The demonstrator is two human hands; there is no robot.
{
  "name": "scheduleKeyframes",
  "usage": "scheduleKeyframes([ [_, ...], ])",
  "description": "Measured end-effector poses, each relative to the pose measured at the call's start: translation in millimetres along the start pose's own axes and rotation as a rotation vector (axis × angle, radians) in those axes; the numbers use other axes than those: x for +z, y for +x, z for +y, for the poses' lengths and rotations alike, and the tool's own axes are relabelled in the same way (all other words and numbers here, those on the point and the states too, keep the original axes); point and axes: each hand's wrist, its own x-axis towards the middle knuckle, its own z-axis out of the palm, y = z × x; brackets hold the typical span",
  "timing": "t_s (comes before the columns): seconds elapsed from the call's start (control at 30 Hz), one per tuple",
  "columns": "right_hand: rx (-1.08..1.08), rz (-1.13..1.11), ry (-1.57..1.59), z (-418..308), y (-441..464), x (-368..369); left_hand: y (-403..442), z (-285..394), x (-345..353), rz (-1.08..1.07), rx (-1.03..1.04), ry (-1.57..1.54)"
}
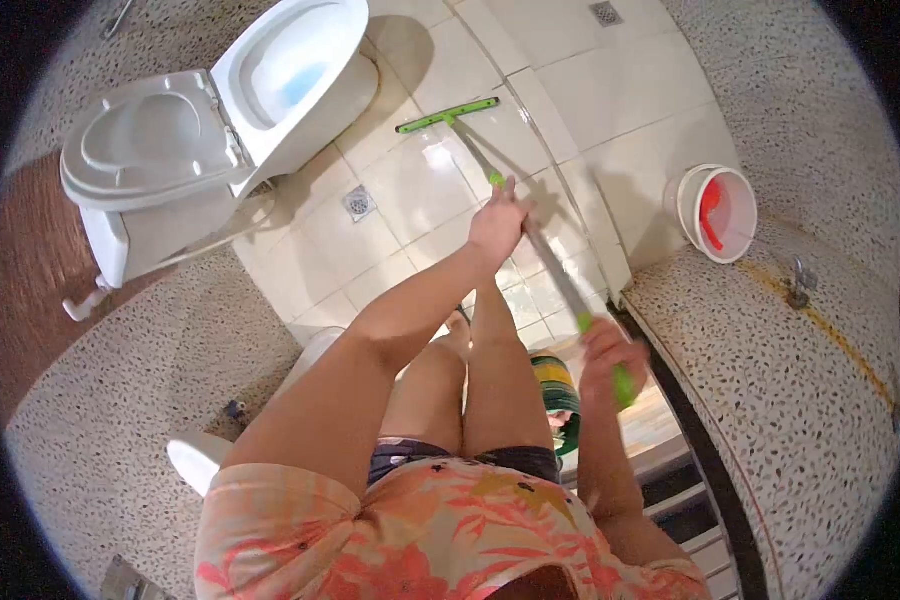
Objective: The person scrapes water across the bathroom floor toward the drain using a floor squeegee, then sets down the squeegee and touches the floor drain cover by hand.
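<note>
A floor squeegee with a green blade and a grey pole [560,270] slants across the middle of the head view. Its blade [448,115] lies on the tiled floor [410,190], in front of the toilet. My left hand [500,228] is closed round the pole, fairly low, just above a green joint. Higher up, my right hand [612,355] grips the pole near its green end and looks slightly blurred. Parts of the pole are hidden behind my fingers.
A white toilet [300,75] with its lid raised stands at the upper left. Floor drains [359,203] [605,13] are set in the tiles. A white bucket [727,215] with something red inside is at the right, near a wall tap [798,285]. A striped mat [553,385] lies by my feet.
</note>
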Motion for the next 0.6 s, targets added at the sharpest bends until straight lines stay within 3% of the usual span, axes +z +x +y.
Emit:
scheduleKeyframes([
  [0.07, -0.106, 0.147, 0.123, -27.1, 18.2, 13.0, -4.9, 30.4, -21.2, 0.196, -0.015, -0.218],
  [0.13, -0.266, 0.003, 0.115, -61.1, 37.8, 48.9, -3.1, 45.0, -29.3, 0.458, 0.054, -0.368],
  [0.17, -0.241, -0.107, 0.055, -65.0, 39.4, 59.8, 0.8, 44.6, -31.5, 0.574, 0.114, -0.385],
  [0.2, -0.432, -0.300, -0.179, -54.9, 51.4, 71.2, 17.1, 27.5, -22.4, 0.589, 0.106, -0.386],
  [0.23, -0.525, -0.488, -0.194, -52.7, 54.8, 94.5, 39.8, -0.6, -5.3, 0.423, 0.082, -0.984],
  [0.27, -0.561, -0.675, -0.345, -40.5, 55.9, 107.5, 31.6, -16.4, -9.8, 0.336, 0.065, -1.147],
  [0.33, -0.514, -0.797, -0.242, -2.2, 28.2, 138.1, 15.4, -48.1, -19.4, 0.172, -0.013, -1.469],
  [0.4, -0.516, -0.844, -0.140, 29.9, -12.4, 161.4, -29.4, -68.5, -36.3, 0.062, -0.392, -1.878],
  [0.43, -0.534, -0.843, -0.110, 37.0, -34.2, 169.2, -45.7, -88.6, -24.7, 0.060, -0.403, -1.883],
  [0.5, -0.454, -0.968, -0.184, 42.0, -70.6, 176.0, -77.3, -134.3, 6.0, 0.537, 0.151, -0.386],
  [0.6, -0.424, -1.025, -0.078, 48.4, -120.3, 190.2, -131.8, -154.3, 11.7, 0.522, -0.006, -0.409],
])
